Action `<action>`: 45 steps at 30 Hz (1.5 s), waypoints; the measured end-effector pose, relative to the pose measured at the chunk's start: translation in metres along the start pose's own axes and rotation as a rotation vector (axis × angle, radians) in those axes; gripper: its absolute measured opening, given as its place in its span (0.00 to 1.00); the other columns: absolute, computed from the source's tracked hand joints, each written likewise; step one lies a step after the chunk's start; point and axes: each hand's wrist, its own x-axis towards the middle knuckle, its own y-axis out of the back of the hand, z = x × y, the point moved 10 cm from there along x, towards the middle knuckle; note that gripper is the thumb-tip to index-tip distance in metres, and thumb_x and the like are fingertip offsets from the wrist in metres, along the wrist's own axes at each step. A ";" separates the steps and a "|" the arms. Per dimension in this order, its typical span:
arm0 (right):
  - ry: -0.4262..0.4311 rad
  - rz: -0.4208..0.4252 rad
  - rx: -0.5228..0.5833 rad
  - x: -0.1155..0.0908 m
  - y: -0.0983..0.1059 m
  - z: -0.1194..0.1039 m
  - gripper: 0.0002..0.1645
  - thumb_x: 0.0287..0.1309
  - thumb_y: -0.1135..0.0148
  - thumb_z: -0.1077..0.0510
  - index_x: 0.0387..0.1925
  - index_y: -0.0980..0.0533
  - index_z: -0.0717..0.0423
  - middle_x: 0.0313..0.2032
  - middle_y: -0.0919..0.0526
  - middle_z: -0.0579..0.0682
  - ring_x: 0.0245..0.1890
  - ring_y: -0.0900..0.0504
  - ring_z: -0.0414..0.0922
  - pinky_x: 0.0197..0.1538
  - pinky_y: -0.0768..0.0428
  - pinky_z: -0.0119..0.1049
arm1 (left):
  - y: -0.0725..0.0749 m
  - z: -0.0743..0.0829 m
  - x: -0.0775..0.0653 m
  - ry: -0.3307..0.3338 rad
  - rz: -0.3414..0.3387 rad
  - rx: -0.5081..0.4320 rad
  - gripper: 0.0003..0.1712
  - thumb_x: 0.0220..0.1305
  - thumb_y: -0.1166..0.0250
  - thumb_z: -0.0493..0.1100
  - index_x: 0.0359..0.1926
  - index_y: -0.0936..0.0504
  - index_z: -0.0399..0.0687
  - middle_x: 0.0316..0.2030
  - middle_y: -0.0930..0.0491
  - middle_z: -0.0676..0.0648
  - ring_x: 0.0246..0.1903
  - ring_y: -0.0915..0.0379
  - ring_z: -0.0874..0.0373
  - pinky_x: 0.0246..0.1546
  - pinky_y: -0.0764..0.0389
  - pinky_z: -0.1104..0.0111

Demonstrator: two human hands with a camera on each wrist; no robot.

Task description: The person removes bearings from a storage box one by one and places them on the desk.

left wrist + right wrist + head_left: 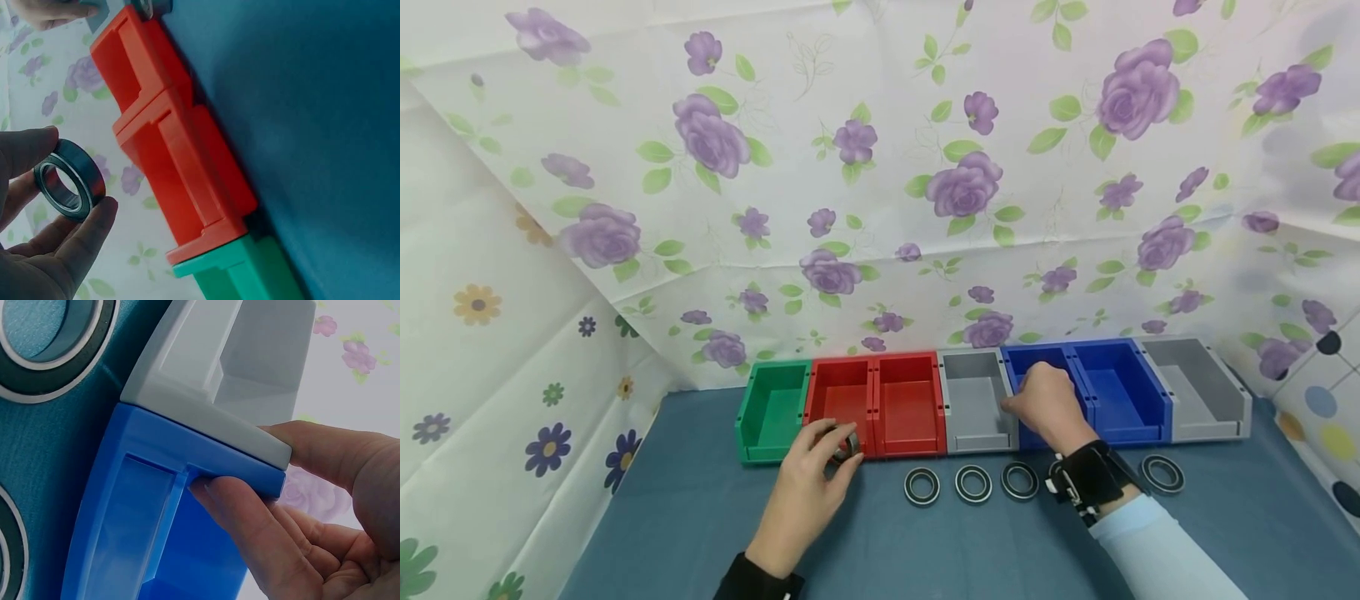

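Observation:
My left hand [805, 492] holds a ball bearing [86, 172] between thumb and fingers, raised in front of the left red bin [841, 387]. The bearing is a dark ring with bright metal rims, tilted in the left wrist view. My right hand [1051, 408] pinches the adjoining side walls of a grey bin [169, 369] and a blue bin [131, 512]. In the right wrist view, its thumb lies on the grey side and its index finger reaches inside the blue bin. The hand partly hides this blue bin in the head view.
Several bearings [921, 502] lie in a row on the blue-green tablecloth [955, 558], one partly behind the right wrist. A green bin [775, 404], another red bin [910, 400], a second blue bin [1122, 392] and a grey end bin [1195, 383] complete the row along a flowered curtain [880, 208].

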 end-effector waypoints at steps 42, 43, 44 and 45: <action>-0.015 -0.007 0.002 0.000 -0.001 0.002 0.23 0.44 0.30 0.52 0.08 0.35 0.53 0.10 0.43 0.43 0.11 0.33 0.42 0.16 0.37 0.33 | -0.068 -0.010 -0.029 0.091 -0.355 0.098 0.26 0.51 0.29 0.45 0.53 0.22 0.49 0.49 0.28 0.50 0.47 0.31 0.58 0.44 0.26 0.64; -0.015 -0.009 0.001 0.000 -0.001 0.002 0.23 0.44 0.30 0.52 0.09 0.34 0.53 0.10 0.43 0.43 0.12 0.33 0.42 0.16 0.37 0.33 | -0.069 -0.009 -0.030 0.091 -0.359 0.099 0.26 0.51 0.29 0.44 0.53 0.22 0.49 0.49 0.28 0.50 0.47 0.31 0.58 0.44 0.26 0.64; -0.014 -0.010 0.001 0.000 -0.001 0.002 0.23 0.44 0.30 0.52 0.09 0.34 0.53 0.11 0.43 0.43 0.12 0.33 0.42 0.16 0.37 0.33 | -0.069 -0.009 -0.030 0.092 -0.363 0.101 0.26 0.51 0.29 0.44 0.53 0.22 0.50 0.49 0.28 0.50 0.47 0.31 0.58 0.44 0.26 0.64; -0.015 -0.011 0.002 0.000 -0.001 0.002 0.23 0.44 0.30 0.52 0.09 0.34 0.53 0.11 0.42 0.43 0.12 0.33 0.42 0.16 0.37 0.33 | -0.069 -0.009 -0.030 0.091 -0.364 0.104 0.26 0.50 0.29 0.44 0.52 0.22 0.50 0.49 0.28 0.50 0.47 0.31 0.59 0.44 0.26 0.64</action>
